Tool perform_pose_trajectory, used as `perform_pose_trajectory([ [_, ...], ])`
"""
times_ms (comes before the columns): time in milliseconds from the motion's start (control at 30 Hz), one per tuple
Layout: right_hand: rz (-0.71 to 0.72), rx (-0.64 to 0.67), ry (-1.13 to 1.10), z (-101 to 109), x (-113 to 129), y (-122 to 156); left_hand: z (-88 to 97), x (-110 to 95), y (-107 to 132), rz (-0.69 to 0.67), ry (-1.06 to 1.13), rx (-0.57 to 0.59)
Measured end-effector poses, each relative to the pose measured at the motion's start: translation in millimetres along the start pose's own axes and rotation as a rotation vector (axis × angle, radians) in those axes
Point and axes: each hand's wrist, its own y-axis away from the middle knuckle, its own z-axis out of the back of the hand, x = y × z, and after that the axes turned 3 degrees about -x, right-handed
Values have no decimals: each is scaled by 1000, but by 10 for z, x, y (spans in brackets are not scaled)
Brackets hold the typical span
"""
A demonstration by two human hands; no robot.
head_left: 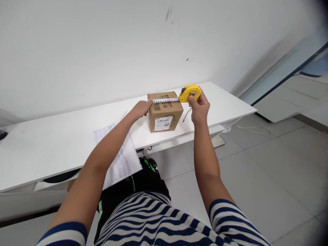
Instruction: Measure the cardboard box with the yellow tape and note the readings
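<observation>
A brown cardboard box [166, 112] with a white label on its front stands on the white table. Across its top lies the pulled-out blade of a yellow tape measure [190, 93], running left to right with its numbers facing up. My right hand [200, 108] grips the tape measure's case just off the box's right top edge, and a dark wrist strap hangs below. My left hand [141, 109] pinches the blade's free end at the box's left top edge.
The white table [56, 136] runs along a white wall. Printed sheets of paper [123, 160] lie at its front edge, partly under my left forearm and overhanging. A glass panel [284, 68] leans at the right, and a thin cable [256, 131] lies on the tiled floor.
</observation>
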Motion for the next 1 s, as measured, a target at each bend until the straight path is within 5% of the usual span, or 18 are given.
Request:
perform_pose_trajectory([
  [100,-4,18,15,2,10,22,-8,-65,29,36,-20,100],
  [367,22,-27,73,80,165,-7,23,-5,31,-46,115,89],
  [533,414,-323,251,58,501,885,192,-294,-147,-234,227,14],
  [667,688,-420,482,-250,736,1705,195,-720,-511,-302,-44,-101],
  [767,615,-398,536,-525,778,1896,23,-811,-723,-223,-418,-215],
  [933,424,-382,572,-744,732,1743,-235,-650,-708,-251,-615,71],
  [1000,383,-368,544,-786,729,1703,-244,-637,-637,-306,-659,96],
])
